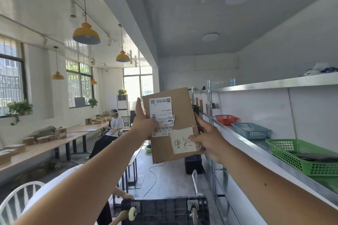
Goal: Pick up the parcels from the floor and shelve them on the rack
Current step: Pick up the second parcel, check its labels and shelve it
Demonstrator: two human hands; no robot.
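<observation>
I hold a brown cardboard parcel up at chest height in the middle of the view, tilted, with a white shipping label and a handwritten paper note facing me. My left hand grips its left edge, thumb over the label and a finger pointing up. My right hand grips the lower right edge, thumb on the note. The metal rack runs along the right wall, its shelf just right of the parcel.
On the rack shelf stand a red basket, a blue basket and a green basket. An upturned black trolley lies below. A person sits at long wooden tables on the left.
</observation>
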